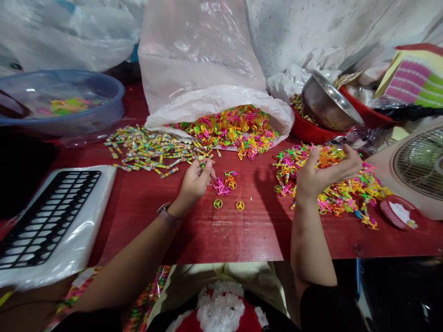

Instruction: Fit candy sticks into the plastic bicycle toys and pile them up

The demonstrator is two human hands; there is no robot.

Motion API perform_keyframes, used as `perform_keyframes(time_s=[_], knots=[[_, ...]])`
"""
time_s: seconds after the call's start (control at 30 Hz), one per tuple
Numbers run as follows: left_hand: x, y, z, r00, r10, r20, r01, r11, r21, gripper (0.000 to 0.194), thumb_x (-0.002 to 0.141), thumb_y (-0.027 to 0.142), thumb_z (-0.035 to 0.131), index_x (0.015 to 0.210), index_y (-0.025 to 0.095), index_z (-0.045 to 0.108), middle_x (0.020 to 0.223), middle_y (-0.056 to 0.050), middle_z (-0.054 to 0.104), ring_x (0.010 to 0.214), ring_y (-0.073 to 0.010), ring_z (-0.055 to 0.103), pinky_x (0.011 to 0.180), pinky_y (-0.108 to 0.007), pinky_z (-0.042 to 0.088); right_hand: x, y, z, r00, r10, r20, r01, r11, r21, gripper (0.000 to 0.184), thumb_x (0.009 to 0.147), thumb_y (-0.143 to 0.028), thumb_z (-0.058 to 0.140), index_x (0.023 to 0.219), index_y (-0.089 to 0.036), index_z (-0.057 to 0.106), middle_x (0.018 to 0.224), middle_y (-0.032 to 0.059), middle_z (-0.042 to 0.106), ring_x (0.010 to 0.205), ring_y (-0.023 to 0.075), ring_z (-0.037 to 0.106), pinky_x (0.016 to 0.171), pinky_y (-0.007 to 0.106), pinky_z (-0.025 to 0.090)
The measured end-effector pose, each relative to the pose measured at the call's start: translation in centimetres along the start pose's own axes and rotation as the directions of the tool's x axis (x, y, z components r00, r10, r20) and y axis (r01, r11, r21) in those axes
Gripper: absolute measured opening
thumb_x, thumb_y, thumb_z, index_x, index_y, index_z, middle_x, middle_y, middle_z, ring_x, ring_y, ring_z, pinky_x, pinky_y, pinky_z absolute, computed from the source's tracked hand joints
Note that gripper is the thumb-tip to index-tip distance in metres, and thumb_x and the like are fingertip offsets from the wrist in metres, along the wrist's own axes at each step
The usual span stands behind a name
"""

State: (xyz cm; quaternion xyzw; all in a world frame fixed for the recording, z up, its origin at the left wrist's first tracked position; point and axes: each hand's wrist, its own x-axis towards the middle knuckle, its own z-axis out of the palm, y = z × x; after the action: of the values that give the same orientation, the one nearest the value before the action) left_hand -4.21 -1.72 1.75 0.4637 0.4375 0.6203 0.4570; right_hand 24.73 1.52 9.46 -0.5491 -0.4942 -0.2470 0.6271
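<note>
My left hand (198,180) is at the right end of a heap of small printed tubes (155,150). Its thumb and fingers are pinched together; what they hold, if anything, is too small to make out. Just right of it lie a few pink and orange plastic pieces (223,185), with a green spoked wheel (218,204) and a yellow spoked wheel (240,206) in front. My right hand (320,170) is raised over a mixed pile of bright plastic pieces and tubes (341,196), thumb and fingers apart, with nothing seen in it.
A white plastic sack (204,55) spills colourful plastic pieces (231,127) onto the red table (224,240). At left are a blue basin (114,108) and a black rack on a wrapped white stack (104,184). A metal bowl (332,103), a fan (420,157) and a small red dish (389,214) stand right.
</note>
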Motion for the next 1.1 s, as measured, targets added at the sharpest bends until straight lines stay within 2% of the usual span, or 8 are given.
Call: perform_keyframes(time_s=[0.1,0.2,0.3,0.47,0.57,0.67,0.87,1.1], knots=[[0.1,-0.4,0.2,0.999,-0.032,0.02,0.032,0.999,0.002,0.042,0.09,0.059,0.068,0.099,0.019,0.058,0.067,0.003,0.06,0.049,-0.0081,0.042,0.048,-0.023,0.033,-3.0,-1.4,0.6,0.907,-0.113,0.406,0.036,0.981,0.192,0.013,0.098,-0.038,0.061,0.109,-0.03,0.063,0.108,0.0115,0.065,0.107,0.032,0.057,0.099,0.058,0.042],[0.0,-1.0,0.3,0.99,-0.075,0.118,0.072,0.997,0.031,0.042,0.089,0.059,0.069,0.095,0.019,0.058,0.065,0.003,0.06,0.048,-0.0077,0.041,0.047,-0.023,0.031,-8.7,-4.5,1.9,0.381,-0.386,0.84,-0.044,0.9,0.434,0.016,0.097,-0.039,0.066,0.093,-0.024,0.066,0.09,0.0073,0.067,0.087,0.0243,0.06,0.085,0.042,0.048],[0.1,-1.7,0.1,0.978,-0.102,0.18,0.095,0.994,0.051,0.042,0.089,0.058,0.069,0.097,0.018,0.057,0.064,0.003,0.059,0.047,-0.0073,0.041,0.046,-0.022,0.029,-12.7,-6.4,3.0,0.102,-0.424,0.9,-0.002,0.904,0.427,0.033,0.085,-0.042,0.081,0.102,-0.017,0.066,0.102,0.0119,0.069,0.096,0.0258,0.06,0.088,0.039,0.048],[0.4,-2.3,-0.5,0.984,-0.093,0.153,0.079,0.992,0.097,0.043,0.088,0.055,0.071,0.105,0.022,0.048,0.059,0.008,0.058,0.047,-0.0086,0.044,0.048,-0.021,0.03,-12.9,-5.8,3.3,0.08,-0.325,0.942,0.001,0.945,0.326,0.017,0.088,-0.018,0.069,0.105,-0.015,0.064,0.101,0.0133,0.071,0.09,0.0229,0.064,0.082,0.033,0.047],[0.2,-2.2,-0.6,0.981,-0.07,0.18,0.045,0.989,0.141,0.038,0.091,0.054,0.069,0.098,0.022,0.049,0.057,0.008,0.055,0.05,-0.0091,0.047,0.052,-0.021,0.034,-11.7,-4.7,3.3,0.185,-0.182,0.966,-0.236,0.946,0.223,0.022,0.083,-0.02,0.07,0.104,-0.018,0.064,0.089,0.0062,0.07,0.075,0.0181,0.062,0.072,0.03,0.046],[-0.1,-2.0,-0.5,0.976,-0.064,0.209,0.028,0.985,0.17,0.036,0.093,0.054,0.067,0.093,0.02,0.054,0.057,0.007,0.052,0.051,-0.0094,0.047,0.053,-0.022,0.034,-10.9,-3.7,3.7,0.299,0.005,0.954,-0.607,0.773,0.186,0.026,0.079,-0.025,0.07,0.104,-0.018,0.064,0.079,-0.0002,0.066,0.066,0.0143,0.059,0.067,0.028,0.047],[-0.6,-1.5,0.2,0.954,-0.075,0.289,0.009,0.975,0.223,0.042,0.09,0.057,0.067,0.093,0.015,0.067,0.064,0.003,0.053,0.056,-0.0099,0.045,0.055,-0.023,0.036,-10.2,-4.3,3.8,0.152,0.08,0.985,-0.963,0.234,0.13,0.022,0.078,-0.037,0.074,0.087,-0.021,0.063,0.068,-0.005,0.061,0.056,0.0097,0.051,0.053,0.022,0.04],[-0.8,-1.3,0.3,0.943,-0.071,0.325,-0.003,0.975,0.223,0.046,0.091,0.057,0.065,0.098,0.013,0.073,0.065,0.001,0.056,0.058,-0.0115,0.047,0.056,-0.024,0.039,-9.4,-5.3,2.8,0.129,-0.12,0.984,-0.96,0.236,0.154,0.046,0.078,-0.054,0.084,0.106,-0.021,0.07,0.081,-0.001,0.068,0.066,0.0111,0.057,0.064,0.024,0.048]])
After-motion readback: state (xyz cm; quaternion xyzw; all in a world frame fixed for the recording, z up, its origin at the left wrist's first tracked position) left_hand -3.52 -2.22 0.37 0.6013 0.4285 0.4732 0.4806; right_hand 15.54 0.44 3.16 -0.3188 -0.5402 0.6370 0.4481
